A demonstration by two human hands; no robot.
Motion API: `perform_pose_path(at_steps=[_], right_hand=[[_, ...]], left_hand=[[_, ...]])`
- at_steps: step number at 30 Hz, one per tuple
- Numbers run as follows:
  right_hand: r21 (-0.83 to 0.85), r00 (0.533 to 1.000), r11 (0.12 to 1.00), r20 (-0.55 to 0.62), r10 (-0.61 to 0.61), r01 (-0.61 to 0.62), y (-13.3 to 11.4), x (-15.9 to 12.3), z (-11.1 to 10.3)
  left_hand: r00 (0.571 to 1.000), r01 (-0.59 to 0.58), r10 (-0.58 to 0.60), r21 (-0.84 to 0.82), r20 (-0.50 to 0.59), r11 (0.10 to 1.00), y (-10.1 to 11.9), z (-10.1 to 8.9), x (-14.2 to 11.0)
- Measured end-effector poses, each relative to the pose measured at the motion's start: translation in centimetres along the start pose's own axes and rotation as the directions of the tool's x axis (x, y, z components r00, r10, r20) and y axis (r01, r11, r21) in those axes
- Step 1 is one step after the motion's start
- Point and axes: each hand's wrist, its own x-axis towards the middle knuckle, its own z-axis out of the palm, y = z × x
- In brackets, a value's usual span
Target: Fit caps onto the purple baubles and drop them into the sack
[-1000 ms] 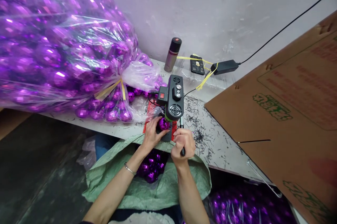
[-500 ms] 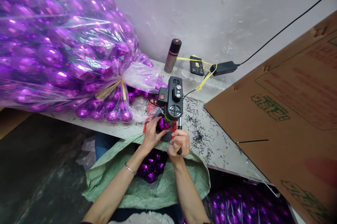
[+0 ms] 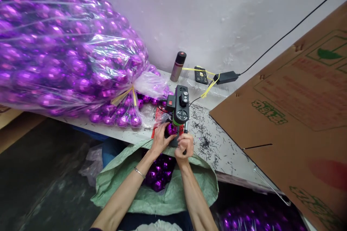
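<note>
A shiny purple ball ornament (image 3: 171, 129) sits under the head of a small black bench machine (image 3: 181, 105). My left hand (image 3: 161, 140) grips that ornament from the left, thumb and fingers around its near side. My right hand (image 3: 184, 146) is closed around the machine's lever handle (image 3: 185, 127), just right of the ornament. Below both wrists, an open green woven sack (image 3: 189, 196) holds several faceted purple balls (image 3: 158, 173). The machine's foot is mostly hidden by my hands.
A large clear bag of purple balls (image 3: 67, 61) fills the left. Behind the machine stand a dark bottle (image 3: 178, 66), a phone-like black object (image 3: 201, 75) and a power adapter (image 3: 227, 77). Black bits (image 3: 205, 142) litter the white table (image 3: 230, 158); a cardboard box (image 3: 292, 115) stands right.
The whole view has shifted slightly, so the machine and bottle appear lower. My left hand stays on the ornament; my right hand, still on the lever handle, has barely moved.
</note>
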Motion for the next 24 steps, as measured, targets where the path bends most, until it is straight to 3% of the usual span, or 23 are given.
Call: perform_pose_path(at_steps=[5, 9, 12, 14, 16, 19, 22, 24], right_hand=[[-0.01, 0.996, 0.996, 0.014, 0.093, -0.093, -2.0, 3.3, -0.6], [-0.033, 0.98, 0.982, 0.061, 0.189, -0.187, -3.7, 6.6, -1.2], [-0.025, 0.981, 0.986, 0.098, 0.167, -0.166, -4.0, 6.8, -1.4], [-0.029, 0.986, 0.991, 0.103, 0.135, -0.132, -3.9, 6.0, -1.4], [-0.035, 0.989, 0.993, 0.089, 0.119, -0.116, -3.6, 5.2, -1.3], [-0.036, 0.991, 0.994, 0.076, 0.108, -0.106, -3.4, 4.6, -1.1], [-0.04, 0.991, 0.996, 0.105, 0.081, -0.077, -3.4, 4.6, -1.2], [-0.045, 0.991, 0.997, 0.119, 0.066, -0.061, -3.4, 4.7, -1.3]], left_hand=[[0.999, -0.037, 0.037, 0.0, 0.009, 0.999, 0.2, -0.2, 0.0], [0.994, -0.111, 0.112, 0.038, -0.014, 0.993, 0.5, -1.3, -3.6], [0.982, -0.188, 0.187, 0.086, 0.017, 0.978, 0.8, -2.7, -6.5], [0.98, -0.2, 0.199, 0.093, 0.022, 0.975, 0.9, -3.9, -6.1], [0.986, -0.161, 0.164, 0.119, -0.015, 0.98, 0.7, -5.0, -2.8], [0.998, -0.03, 0.042, 0.289, -0.035, 0.957, -0.2, -5.9, 5.4], [0.985, 0.091, -0.148, 0.47, 0.086, 0.878, -1.1, -5.8, 13.1], [0.974, 0.091, -0.18, 0.484, 0.14, 0.87, -1.4, -5.5, 16.1]])
